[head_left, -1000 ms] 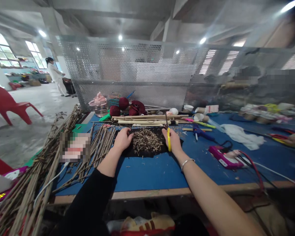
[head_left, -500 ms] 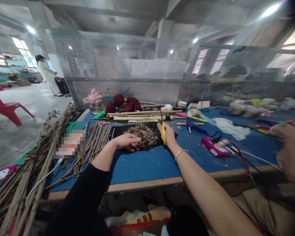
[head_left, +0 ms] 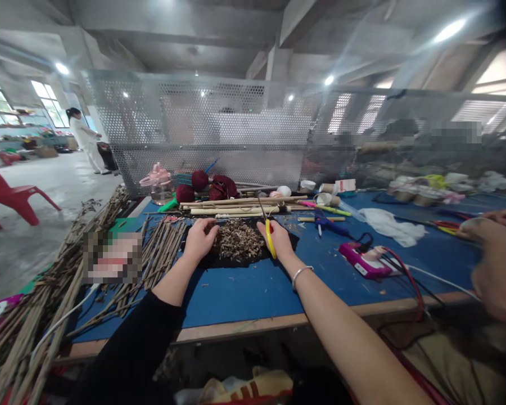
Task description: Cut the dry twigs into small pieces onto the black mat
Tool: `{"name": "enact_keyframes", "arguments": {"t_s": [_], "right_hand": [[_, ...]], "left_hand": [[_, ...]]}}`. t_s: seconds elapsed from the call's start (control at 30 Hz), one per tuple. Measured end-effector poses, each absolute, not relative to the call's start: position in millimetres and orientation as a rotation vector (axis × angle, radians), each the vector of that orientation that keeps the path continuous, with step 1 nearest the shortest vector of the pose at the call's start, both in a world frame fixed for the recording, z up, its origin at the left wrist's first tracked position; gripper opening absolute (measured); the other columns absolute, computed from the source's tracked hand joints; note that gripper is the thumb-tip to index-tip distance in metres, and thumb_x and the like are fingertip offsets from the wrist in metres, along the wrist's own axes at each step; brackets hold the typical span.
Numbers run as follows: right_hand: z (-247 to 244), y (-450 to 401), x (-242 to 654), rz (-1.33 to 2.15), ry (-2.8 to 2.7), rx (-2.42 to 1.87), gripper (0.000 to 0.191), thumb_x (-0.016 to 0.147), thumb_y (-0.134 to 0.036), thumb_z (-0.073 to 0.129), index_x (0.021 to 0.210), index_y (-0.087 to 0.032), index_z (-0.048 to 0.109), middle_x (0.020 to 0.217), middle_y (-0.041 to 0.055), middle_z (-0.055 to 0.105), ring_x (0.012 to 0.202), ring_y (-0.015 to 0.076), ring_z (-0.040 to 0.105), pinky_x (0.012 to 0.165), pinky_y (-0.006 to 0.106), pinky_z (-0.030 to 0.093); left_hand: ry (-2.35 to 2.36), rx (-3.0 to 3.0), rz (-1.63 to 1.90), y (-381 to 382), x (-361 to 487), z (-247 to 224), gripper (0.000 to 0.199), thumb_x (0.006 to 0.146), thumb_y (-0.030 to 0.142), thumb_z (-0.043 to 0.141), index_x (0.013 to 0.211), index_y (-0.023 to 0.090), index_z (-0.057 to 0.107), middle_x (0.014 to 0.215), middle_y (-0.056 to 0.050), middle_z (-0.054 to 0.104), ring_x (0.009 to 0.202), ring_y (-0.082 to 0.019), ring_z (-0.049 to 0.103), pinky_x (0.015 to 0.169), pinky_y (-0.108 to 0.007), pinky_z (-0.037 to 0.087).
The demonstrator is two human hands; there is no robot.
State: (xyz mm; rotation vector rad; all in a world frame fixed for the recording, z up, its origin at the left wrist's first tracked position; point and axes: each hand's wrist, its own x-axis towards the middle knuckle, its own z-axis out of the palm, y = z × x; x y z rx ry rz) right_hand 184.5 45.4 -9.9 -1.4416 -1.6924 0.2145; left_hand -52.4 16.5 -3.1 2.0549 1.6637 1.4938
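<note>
A heap of small dry brown plant pieces [head_left: 239, 239] lies on a black sheet [head_left: 231, 263] on the blue table. At the heap's left edge is my left hand [head_left: 201, 236], fingers curved and slightly apart, with nothing visible in it. My right hand [head_left: 276, 239] is at the right edge, closed round yellow-handled scissors [head_left: 270, 239] whose dark blades point up and away from me. Both hands are low over the sheet, with the heap between them. Just left of my left hand lie cut brown stalks [head_left: 162, 253].
Long dry stalks [head_left: 46, 315] hang over the table's left edge. Pale sticks [head_left: 236, 210] and dark red yarn balls [head_left: 200, 180] lie behind the heap. To the right are a blue glue gun [head_left: 331, 224], a purple power strip [head_left: 365, 261] and a co-worker's hand [head_left: 497, 264].
My left hand has moved left and back from the heap's front to its left edge, fingers raised. The right hand with the scissors has shifted slightly. The camera view has tilted up a little.
</note>
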Motion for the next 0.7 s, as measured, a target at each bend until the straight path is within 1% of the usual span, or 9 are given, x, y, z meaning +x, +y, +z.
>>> {"name": "enact_keyframes", "arguments": {"t_s": [0.13,0.2,0.3,0.43,0.5,0.6,0.7], "right_hand": [[-7.8,43.4,181.1,0.251,-1.732,-1.446,0.042,0.076,-0.061,0.04,0.067,-0.021,0.047,0.058,-0.0011,0.051,0.052,0.0123,0.042,0.052,0.022,0.032],[-5.4,41.7,179.9,0.25,-1.758,-1.465,0.04,0.076,-0.06,0.041,0.069,-0.021,0.049,0.06,-0.0008,0.052,0.053,0.0126,0.043,0.052,0.022,0.031],[-1.9,39.4,180.0,0.208,-1.8,-1.502,0.037,0.076,-0.057,0.042,0.074,-0.021,0.051,0.066,0.001,0.056,0.056,0.0134,0.046,0.053,0.022,0.03],[0.2,38.1,182.4,0.172,-1.859,-1.526,0.034,0.077,-0.054,0.043,0.076,-0.021,0.052,0.07,0.002,0.057,0.06,0.0143,0.048,0.054,0.023,0.03],[0.3,38.4,183.1,0.172,-1.871,-1.536,0.034,0.078,-0.053,0.043,0.075,-0.021,0.052,0.069,0.0019,0.057,0.06,0.0142,0.048,0.054,0.023,0.031],[-0.2,39.9,183.4,0.157,-1.86,-1.558,0.035,0.078,-0.054,0.043,0.075,-0.02,0.051,0.07,0.0022,0.057,0.06,0.014,0.049,0.054,0.023,0.031],[-0.9,41.4,183.7,0.175,-1.877,-1.598,0.036,0.076,-0.056,0.046,0.075,-0.021,0.051,0.073,0.003,0.057,0.062,0.0146,0.05,0.054,0.024,0.03]], "left_hand": [[1.669,2.209,1.508,18.8,-41.4,2.4,0.029,0.082,0.029,0.046,0.104,0.017,0.06,0.1,-0.008,0.06,0.097,-0.019,0.052,0.089,-0.033,0.04],[1.642,2.269,1.491,23.1,-31.0,8.2,0.03,0.083,0.025,0.044,0.108,0.018,0.059,0.106,-0.008,0.059,0.103,-0.02,0.05,0.093,-0.034,0.037],[1.544,2.401,1.321,33.0,-17.6,16.9,0.031,0.082,0.022,0.047,0.111,0.019,0.057,0.11,-0.008,0.059,0.106,-0.02,0.049,0.095,-0.036,0.036],[1.438,2.516,1.048,44.1,-13.1,18.6,0.035,0.078,0.025,0.052,0.112,0.021,0.058,0.122,-0.007,0.054,0.114,-0.022,0.045,0.099,-0.039,0.034],[1.417,2.511,0.974,47.1,-15.1,14.6,0.032,0.079,0.024,0.05,0.108,0.021,0.061,0.118,-0.007,0.057,0.11,-0.021,0.05,0.097,-0.036,0.036],[1.443,2.446,0.987,50.4,-18.5,6.9,0.028,0.079,0.021,0.05,0.102,0.018,0.065,0.105,-0.007,0.065,0.097,-0.019,0.058,0.09,-0.032,0.042],[1.495,2.383,1.023,53.6,-20.1,0.9,0.024,0.078,0.022,0.052,0.096,0.017,0.067,0.099,-0.008,0.067,0.092,-0.02,0.06,0.087,-0.031,0.044]]}}
